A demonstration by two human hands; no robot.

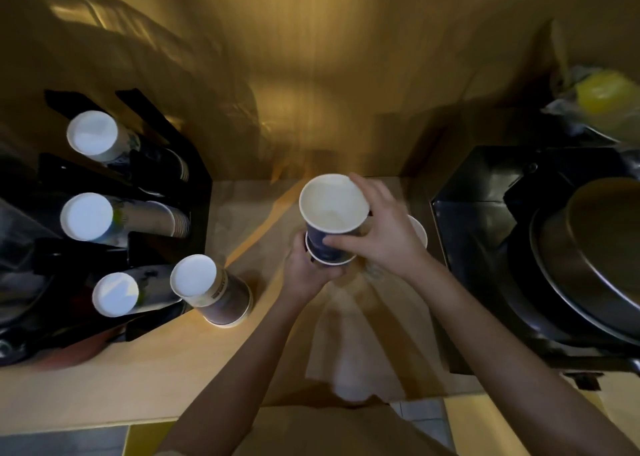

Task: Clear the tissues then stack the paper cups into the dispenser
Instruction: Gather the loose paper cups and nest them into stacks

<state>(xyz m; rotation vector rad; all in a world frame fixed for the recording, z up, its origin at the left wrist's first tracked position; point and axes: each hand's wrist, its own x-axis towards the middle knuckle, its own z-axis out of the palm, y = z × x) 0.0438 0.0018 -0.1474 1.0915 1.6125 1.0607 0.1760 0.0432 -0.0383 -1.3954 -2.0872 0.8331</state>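
Paper cups are the matter here, and the biggest holder of them is the black slotted cup dispenser (194, 192) at the left end of the pale wooden worktop (145, 369). Its slots hold rows of white-bottomed stacked cups (93, 216) lying on their side, bottoms toward the camera. Just beside its right corner stands a brown upside-down stack of paper cups (214, 293) on the worktop.

In the middle, the right hand (377, 234) has its fingers (346, 240) clamped around a dark blue paper cup with a white inside (334, 213), mouth up and slightly tilted. Directly under it the left hand (304, 272) grips, with fingers closed, a second dark blue cup (329, 258). The upper cup sits partly in the lower one; their long axes are almost in line, so I judge the coming move is a push straight down. Another white cup rim (420, 234) shows behind the right hand. No tissues are clearly visible.
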